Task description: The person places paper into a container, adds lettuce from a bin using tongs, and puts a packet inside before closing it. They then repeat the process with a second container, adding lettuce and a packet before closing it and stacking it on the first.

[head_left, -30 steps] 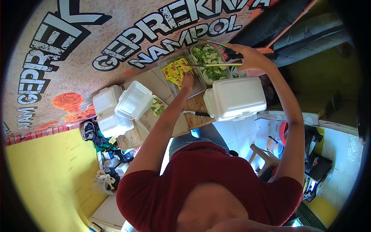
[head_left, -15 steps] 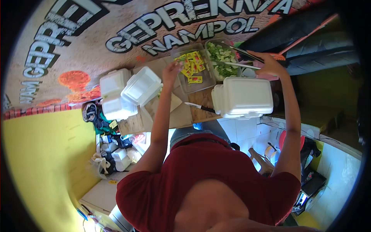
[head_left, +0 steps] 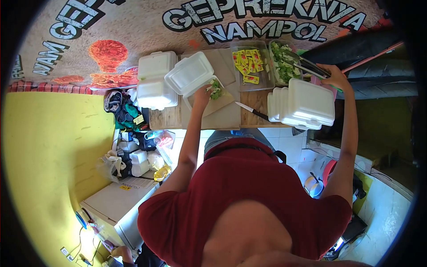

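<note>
My left hand reaches into an open white foam box, beside a small heap of chopped greens. Its fingers look bent together; whatever they pinch is hidden. With my right hand I hold metal tongs, their tips over a clear tub of chopped greens. Left of that tub stands a clear container holding several yellow sachets. A knife with a dark handle lies on the table between the open box and a pile of closed foam boxes.
More closed foam boxes stand at the table's left end. Brown paper covers part of the wooden table. A lettered wall rises behind. Bags and clutter lie below left; a partly visible person's arm shows at bottom left.
My left hand has moved from near the sachet container down to the greens in the open box. The tongs stay in my right hand above the tub. The camera view has shifted.
</note>
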Tool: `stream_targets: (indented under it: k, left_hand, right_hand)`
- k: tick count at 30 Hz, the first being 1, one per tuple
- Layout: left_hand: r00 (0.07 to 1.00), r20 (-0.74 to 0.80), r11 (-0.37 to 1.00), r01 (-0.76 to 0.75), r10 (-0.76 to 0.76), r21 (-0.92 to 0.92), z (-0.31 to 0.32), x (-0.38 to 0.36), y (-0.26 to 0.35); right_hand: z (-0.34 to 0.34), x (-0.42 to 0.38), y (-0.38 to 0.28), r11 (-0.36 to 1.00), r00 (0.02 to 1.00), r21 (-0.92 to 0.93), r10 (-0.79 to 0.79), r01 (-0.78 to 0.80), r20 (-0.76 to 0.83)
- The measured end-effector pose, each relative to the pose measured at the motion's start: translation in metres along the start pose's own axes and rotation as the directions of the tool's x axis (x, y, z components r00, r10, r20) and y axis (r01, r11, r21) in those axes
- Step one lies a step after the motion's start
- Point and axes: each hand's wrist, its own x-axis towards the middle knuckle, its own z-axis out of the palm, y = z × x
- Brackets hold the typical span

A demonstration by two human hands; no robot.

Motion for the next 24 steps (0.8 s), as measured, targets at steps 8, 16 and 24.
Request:
stream_targets:
  k: [8, 16, 24]
  left_hand:
    - [0.991, -0.114, 0.956, -0.035, 0.071, 0.29, -0.006, -0.023, -0.04]
    - [0.983, -0.102, 0.861, -0.08, 0.151, 0.503, 0.003, -0.007, -0.047]
    - [0.952, -0.211, 0.903, -0.118, 0.221, 0.414, -0.013, -0.012, -0.032]
  right_hand:
    - [0.008, -0.005, -0.017, 0.996, 0.999, -0.073, 0.053, -0.052, 0.004]
    - [0.011, 0.006, 0.011, 0.989, 1.0, -0.144, 0.019, -0.016, 0.019]
    - [0.01, 0.009, 0.01, 0.983, 0.999, -0.182, 0.002, 0.004, 0.032]
